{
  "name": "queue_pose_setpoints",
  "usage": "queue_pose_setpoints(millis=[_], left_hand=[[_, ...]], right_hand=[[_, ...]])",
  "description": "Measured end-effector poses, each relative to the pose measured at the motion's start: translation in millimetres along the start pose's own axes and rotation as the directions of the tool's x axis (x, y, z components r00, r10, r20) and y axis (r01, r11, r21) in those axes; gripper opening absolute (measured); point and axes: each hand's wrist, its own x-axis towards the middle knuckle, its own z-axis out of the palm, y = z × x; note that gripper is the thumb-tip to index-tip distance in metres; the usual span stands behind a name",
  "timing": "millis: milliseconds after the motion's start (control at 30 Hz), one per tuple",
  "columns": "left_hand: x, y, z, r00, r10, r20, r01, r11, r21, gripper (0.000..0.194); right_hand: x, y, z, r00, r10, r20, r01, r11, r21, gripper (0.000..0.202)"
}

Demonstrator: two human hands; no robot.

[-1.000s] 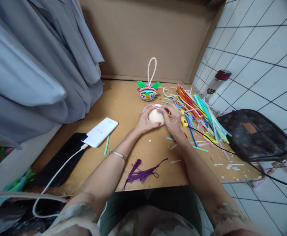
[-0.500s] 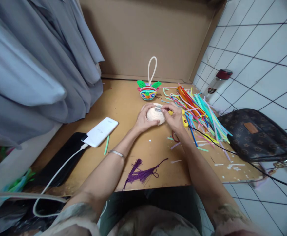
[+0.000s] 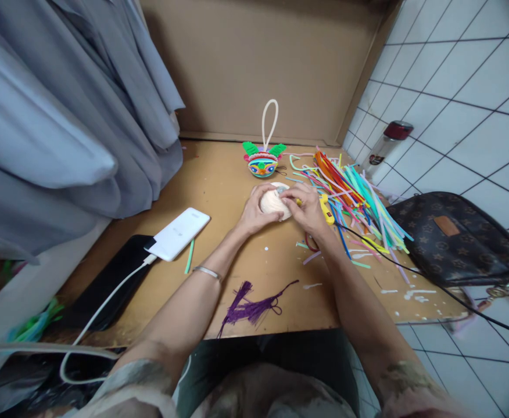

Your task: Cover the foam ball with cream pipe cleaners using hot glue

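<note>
A round cream-coloured ball point(image 3: 272, 204) is held just above the middle of the table. Around its left side wraps my left hand point(image 3: 255, 210), thumb beneath and fingers over the top. The fingers of my right hand point(image 3: 303, 204) are pinched together at the ball's upper right, by a small greyish patch; whatever they grip is too small to name. Behind the ball stands a colourful animal-face ornament point(image 3: 263, 167) with green ears and a white loop. A yellow tool point(image 3: 326, 210) with a black cord lies right of my right hand, partly hidden by it.
Coloured fuzzy stems point(image 3: 350, 191) are heaped at the right, near a brown patterned bag point(image 3: 459, 238) and a clear bottle point(image 3: 383, 148). Purple tassels point(image 3: 252, 307) lie near the front edge. On the left are a white power bank point(image 3: 180, 233), its cable and a black device point(image 3: 110, 284).
My right hand has shifted slightly left over the ball, its fingers now covering more of the greyish patch. My left hand keeps its hold.
</note>
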Motion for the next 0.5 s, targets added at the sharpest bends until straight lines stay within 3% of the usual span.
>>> queue_pose_setpoints(millis=[333, 500], left_hand=[[-1.2, 1.9, 0.3, 1.000, -0.008, 0.025, 0.009, 1.000, -0.025, 0.068], [-0.5, -2.9, 1.5, 0.999, -0.041, -0.004, 0.041, 0.992, -0.117, 0.041]], right_hand=[[1.6, 1.7, 2.0, 0.999, -0.050, -0.001, 0.050, 0.990, 0.129, 0.022], [1.1, -0.6, 1.0, 0.999, -0.038, 0.034, 0.035, 0.995, 0.089, 0.023]])
